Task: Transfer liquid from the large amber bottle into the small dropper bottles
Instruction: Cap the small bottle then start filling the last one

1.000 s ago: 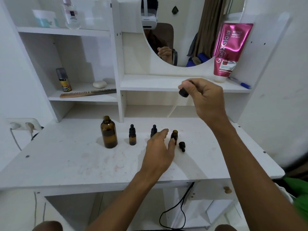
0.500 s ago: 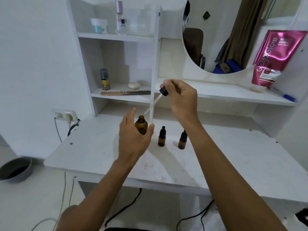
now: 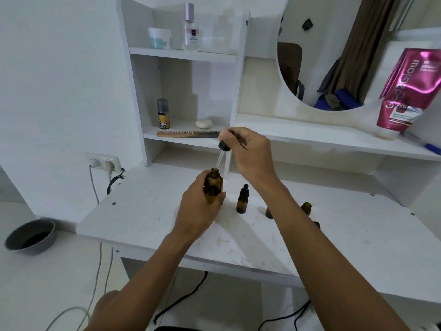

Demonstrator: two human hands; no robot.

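Note:
My left hand [image 3: 199, 207] grips the large amber bottle [image 3: 213, 186], lifted and tilted above the white table [image 3: 148, 211]. My right hand [image 3: 250, 152] pinches the black bulb of a glass dropper [image 3: 222, 154], whose tip sits at the bottle's open mouth. A capped small dropper bottle [image 3: 242, 199] stands just right of the large bottle. A second small bottle [image 3: 269, 212] is mostly hidden behind my right forearm. An uncapped small bottle [image 3: 306, 208] stands further right, with a dark cap [image 3: 317, 224] peeking out beside my arm.
A shelf unit holds a comb [image 3: 188, 134], a small can [image 3: 163, 113], a pebble-like soap [image 3: 204, 123], a jar [image 3: 159, 37] and a perfume bottle [image 3: 190, 28]. A pink tube [image 3: 410, 91] leans by the mirror [image 3: 334, 51]. A wall socket [image 3: 103, 161] and grey bowl [image 3: 31, 236] lie left.
My left hand has left the small bottles, closed around the large amber bottle and lifted it. My right hand brought the dropper leftward and down to its mouth. The view turned left.

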